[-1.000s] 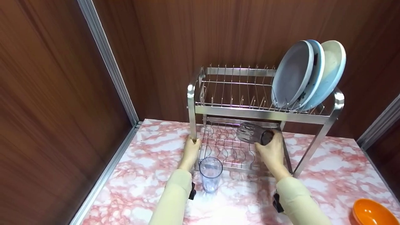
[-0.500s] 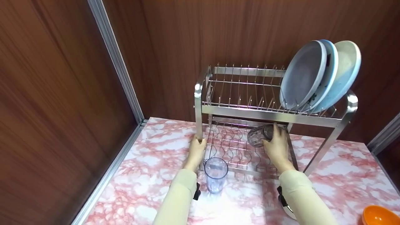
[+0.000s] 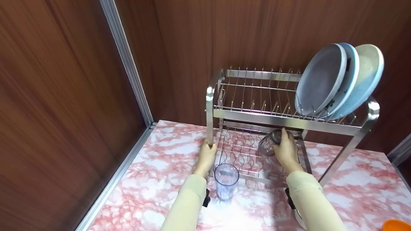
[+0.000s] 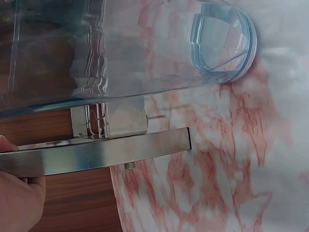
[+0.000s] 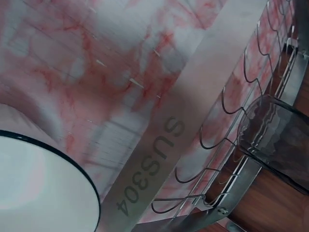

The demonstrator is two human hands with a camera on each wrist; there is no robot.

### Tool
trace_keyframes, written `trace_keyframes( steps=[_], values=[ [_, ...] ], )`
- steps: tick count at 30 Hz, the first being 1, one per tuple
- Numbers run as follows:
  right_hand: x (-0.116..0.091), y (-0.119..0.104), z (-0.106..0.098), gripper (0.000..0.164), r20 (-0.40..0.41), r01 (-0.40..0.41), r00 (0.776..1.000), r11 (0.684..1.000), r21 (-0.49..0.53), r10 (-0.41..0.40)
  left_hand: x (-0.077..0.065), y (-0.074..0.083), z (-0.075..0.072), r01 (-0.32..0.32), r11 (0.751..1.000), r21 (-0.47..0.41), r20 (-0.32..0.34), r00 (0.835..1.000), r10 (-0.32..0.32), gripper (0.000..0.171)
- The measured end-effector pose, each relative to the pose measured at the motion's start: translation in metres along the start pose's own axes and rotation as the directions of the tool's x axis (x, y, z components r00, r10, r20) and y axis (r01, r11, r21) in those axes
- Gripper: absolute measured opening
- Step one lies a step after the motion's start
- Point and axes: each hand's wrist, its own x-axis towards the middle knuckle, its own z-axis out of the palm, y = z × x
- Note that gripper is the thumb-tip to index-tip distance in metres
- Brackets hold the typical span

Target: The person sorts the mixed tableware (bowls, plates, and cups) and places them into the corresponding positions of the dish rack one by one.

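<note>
My left hand (image 3: 206,155) grips the front left leg (image 4: 96,157) of a two-tier metal dish rack (image 3: 282,120). At the lower tier's right side my right hand (image 3: 286,152) holds a dark, see-through drinking glass (image 3: 266,144), tilted with its base up. That glass (image 5: 277,140) is near the wavy wire loops in the right wrist view; whether it touches them I cannot tell. The right hand is out of that view. A clear bluish pitcher-like cup (image 3: 226,181) stands upright on the table, just right of my left wrist.
Several plates or shallow bowls (image 3: 321,80) lean in the upper tier's right end. A white dark-rimmed bowl (image 5: 43,188) sits partly under my right forearm. An orange bowl (image 3: 396,225) is at the lower right. Wood panels (image 3: 186,57) stand behind and left of the marbled table (image 3: 141,179).
The dark glass has swung from lying nearly sideways to a steeper tilt, base up, in my right hand. My left hand keeps its grip on the leg. The head view has shifted left.
</note>
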Motion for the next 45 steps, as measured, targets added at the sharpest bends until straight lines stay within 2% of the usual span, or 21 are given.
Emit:
trace_keyframes(
  steps=[4,10,16,21,27,33,40,42,45],
  values=[
    [0.004,0.0,-0.001,0.083,-0.005,-0.001,1.0,0.999,0.033,0.001,-0.002,0.003,0.002,0.003,1.0,0.006,0.014,1.0,-0.004,0.019],
    [0.009,0.001,0.0,0.076,0.004,0.031,0.999,0.989,0.144,-0.032,-0.004,0.006,0.005,-0.009,1.0,-0.005,0.021,1.0,0.009,0.02],
    [0.008,0.006,-0.002,0.076,0.023,-0.032,0.999,0.981,0.192,0.028,-0.007,0.006,0.01,-0.015,1.0,0.009,0.015,1.0,0.015,0.019],
    [0.008,0.007,-0.003,0.076,0.02,-0.031,0.999,0.982,0.187,0.028,-0.008,0.007,0.012,-0.024,0.999,0.03,0.005,1.0,0.024,0.019],
    [0.004,0.006,-0.002,0.087,0.042,-0.086,0.996,0.962,0.26,0.077,-0.009,0.008,0.012,-0.022,0.999,0.026,0.023,1.0,0.022,0.021],
    [-0.009,0.0,0.005,0.086,-0.031,-0.134,0.989,0.953,0.272,0.147,-0.007,0.006,0.007,-0.019,1.0,0.013,0.024,1.0,0.019,0.02],
    [-0.036,-0.008,0.021,0.08,-0.11,-0.059,0.99,0.968,0.246,0.088,-0.004,0.002,0.001,-0.009,0.999,0.049,0.013,1.0,0.008,0.018],
    [-0.048,-0.01,0.027,0.078,-0.104,-0.042,0.992,0.97,0.237,0.069,-0.004,0.001,0.0,-0.007,0.999,0.044,0.015,1.0,0.007,0.02],
    [-0.07,-0.014,0.039,0.077,-0.048,-0.042,0.997,0.96,0.278,0.057,-0.002,0.0,-0.002,0.008,1.0,0.022,0.025,1.0,-0.009,0.021]
  ],
)
